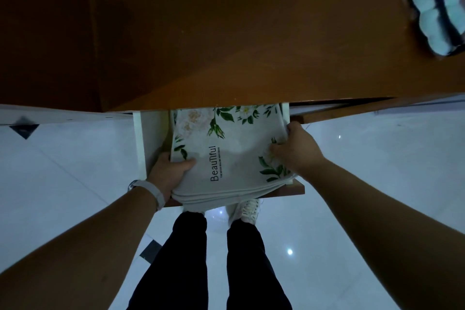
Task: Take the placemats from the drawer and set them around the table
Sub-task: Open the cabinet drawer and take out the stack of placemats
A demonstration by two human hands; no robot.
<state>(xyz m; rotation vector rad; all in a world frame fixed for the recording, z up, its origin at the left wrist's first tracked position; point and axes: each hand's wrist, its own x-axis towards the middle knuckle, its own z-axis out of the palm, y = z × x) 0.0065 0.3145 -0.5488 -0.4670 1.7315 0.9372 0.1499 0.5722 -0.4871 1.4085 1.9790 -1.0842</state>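
A stack of several pale placemats printed with flowers, green leaves and the word "Beautiful" lies in the pulled-out drawer under the brown table top. The stack's near edge hangs over the drawer front. My left hand grips the stack's near left corner, thumb on top and fingers underneath. My right hand grips the stack's right edge, thumb on top. The far part of the stack is hidden under the table top.
A pack of white rolls in clear wrap lies at the table's far right. My legs and white shoes stand right below the drawer on a glossy white tiled floor. A watch sits on my left wrist.
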